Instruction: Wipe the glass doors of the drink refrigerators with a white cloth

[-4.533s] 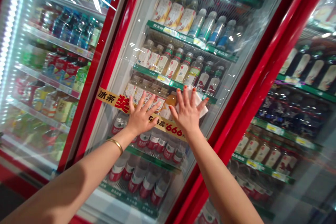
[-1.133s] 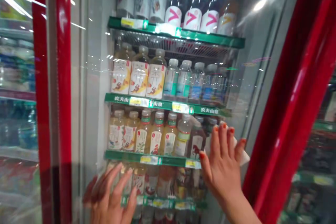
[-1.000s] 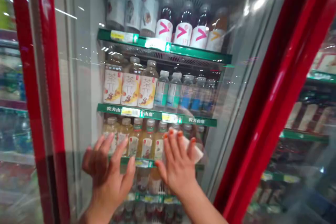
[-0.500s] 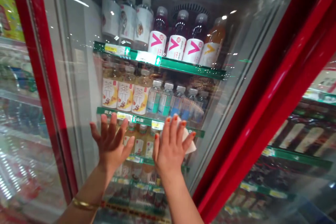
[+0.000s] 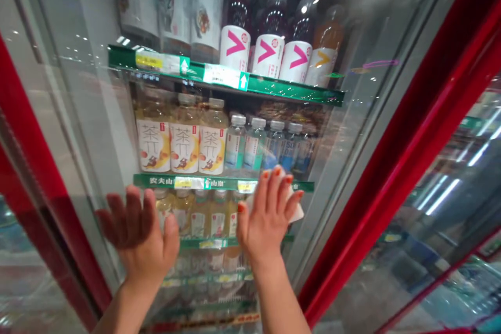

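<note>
My right hand (image 5: 266,215) presses a folded white cloth (image 5: 296,208) flat against the glass door (image 5: 92,115) of a drinks cooler, with its fingers spread and most of the cloth under the palm. My left hand (image 5: 139,224), slightly blurred, stands open to the right of the red door frame. Its palm faces the glass and it holds nothing. Both hands are level with a green shelf edge (image 5: 223,183). Behind the glass stand tea bottles (image 5: 183,141) and small water bottles (image 5: 254,145).
Bottles with pink chevron labels (image 5: 269,47) stand on the shelf above. A red door frame (image 5: 395,162) runs diagonally on the right, and a neighbouring glass door (image 5: 442,229) lies beyond it, full of reflections. Lower shelves show dimly behind my hands.
My view has moved closer to the door, and the shelves look larger. My left hand has shifted left and down on the glass. My right hand still has the cloth.
</note>
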Demonstrator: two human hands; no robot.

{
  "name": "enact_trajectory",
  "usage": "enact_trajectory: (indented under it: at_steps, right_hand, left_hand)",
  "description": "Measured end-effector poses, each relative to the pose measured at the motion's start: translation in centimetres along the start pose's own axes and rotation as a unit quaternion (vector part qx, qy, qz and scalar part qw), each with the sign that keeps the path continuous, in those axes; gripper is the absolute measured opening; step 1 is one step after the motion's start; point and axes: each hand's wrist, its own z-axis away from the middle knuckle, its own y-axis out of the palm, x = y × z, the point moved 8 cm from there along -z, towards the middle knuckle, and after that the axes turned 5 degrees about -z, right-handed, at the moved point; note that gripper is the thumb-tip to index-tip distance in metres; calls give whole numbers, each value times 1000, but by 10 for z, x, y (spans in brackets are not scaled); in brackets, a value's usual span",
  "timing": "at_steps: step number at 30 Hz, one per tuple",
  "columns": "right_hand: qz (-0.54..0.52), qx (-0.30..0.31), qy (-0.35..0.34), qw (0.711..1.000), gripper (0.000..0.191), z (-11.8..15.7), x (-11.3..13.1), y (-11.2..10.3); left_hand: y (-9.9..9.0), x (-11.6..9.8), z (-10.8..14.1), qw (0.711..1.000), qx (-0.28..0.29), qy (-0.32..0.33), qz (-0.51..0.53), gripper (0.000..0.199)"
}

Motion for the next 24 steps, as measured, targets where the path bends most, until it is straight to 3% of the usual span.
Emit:
enact_trajectory:
  at_steps: [2, 3, 5, 7, 9, 11, 13, 15, 17, 18, 20, 22, 24]
  right_hand:
    - [7, 26, -55, 998, 79, 30, 19, 8]
    - [16, 33, -57, 998, 78, 46, 13, 8]
    - [32, 28, 4, 999, 76, 65, -26, 0]
    - [29, -8, 105, 994, 73, 58, -74, -14]
    - [12, -45, 158, 986, 71, 27, -93, -20]
    - [2, -51, 130, 990, 71, -11, -67, -16]
    - [-7, -19, 39, 999, 74, -33, -11, -7]
    - [-32, 27, -92, 995, 78, -25, 44, 2]
    - [-44, 56, -168, 983, 79, 1, 61, 5]
    - [-37, 59, -164, 984, 78, 12, 49, 3]
    - [-8, 43, -83, 996, 76, 18, -2, -5]
    - [15, 3, 28, 999, 72, 1, -56, -18]
    - [15, -38, 92, 995, 70, -26, -76, -25]
  left_hand:
    - [1, -2, 1, 1000, 1, 2, 9, 92]
    - [-1, -2, 1, 1000, -2, 3, 14, 92]
    - [-5, -5, 0, 1000, -12, 9, 22, 91]
    - [-11, -7, -3, 999, -27, 10, 28, 89]
    - [-18, -8, -9, 999, -40, 2, 35, 87]
    - [-24, -6, -17, 998, -49, -4, 46, 85]
    - [-30, -4, -24, 998, -55, 5, 43, 84]
    - [-31, -1, -29, 998, -56, 16, 21, 86]
    - [-26, 2, -31, 999, -45, 22, -2, 88]
    - [-22, 4, -30, 999, -35, 22, -9, 88]
    - [-14, 6, -28, 999, -19, 25, -11, 88]
    - [-9, 8, -25, 1000, -17, 19, -11, 89]
    - [-7, 9, -22, 1000, -20, 10, -9, 91]
